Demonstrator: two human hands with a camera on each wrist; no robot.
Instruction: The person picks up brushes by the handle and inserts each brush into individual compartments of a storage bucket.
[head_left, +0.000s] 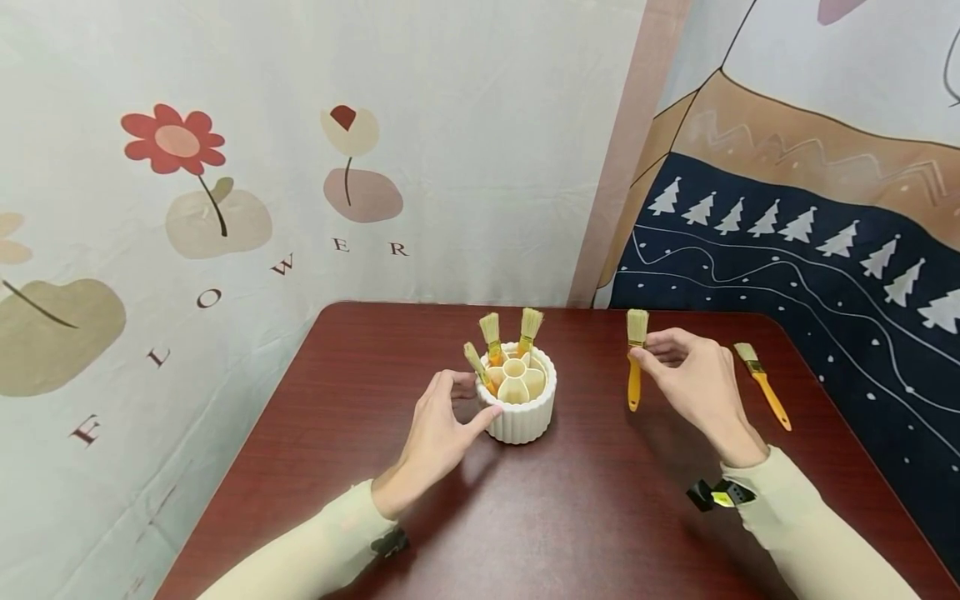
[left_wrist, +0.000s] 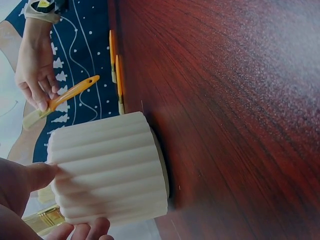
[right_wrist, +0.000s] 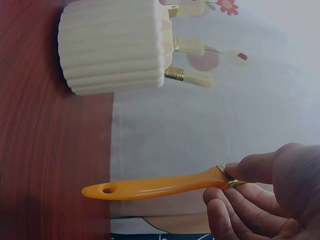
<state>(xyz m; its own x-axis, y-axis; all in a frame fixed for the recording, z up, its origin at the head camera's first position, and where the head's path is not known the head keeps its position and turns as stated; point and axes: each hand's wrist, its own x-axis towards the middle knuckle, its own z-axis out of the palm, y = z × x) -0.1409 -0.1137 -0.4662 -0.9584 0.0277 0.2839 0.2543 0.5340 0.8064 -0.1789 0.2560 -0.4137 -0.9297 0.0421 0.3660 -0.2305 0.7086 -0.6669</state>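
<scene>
A white ribbed round holder [head_left: 522, 423] with petal-shaped compartments stands on the table. Three paintbrushes with pale bristles are upright in it, among them a leaning brush [head_left: 476, 360] at its left side. My left hand [head_left: 438, 429] grips the holder from the left, thumb at the near rim and fingers round the far side. To the right of the holder, my right hand [head_left: 697, 387] pinches a paintbrush [right_wrist: 155, 186] at its metal band. This brush hangs above the table, bristles up and yellow-orange handle down.
The reddish-brown table [head_left: 585, 517] has rounded far corners. Another paintbrush [head_left: 772, 402] lies at the right, beyond my right hand. In the left wrist view, two orange handles, one of them a lower brush handle [left_wrist: 119, 80], show along the tabletop. Printed cloth hangings [head_left: 487, 167] stand behind.
</scene>
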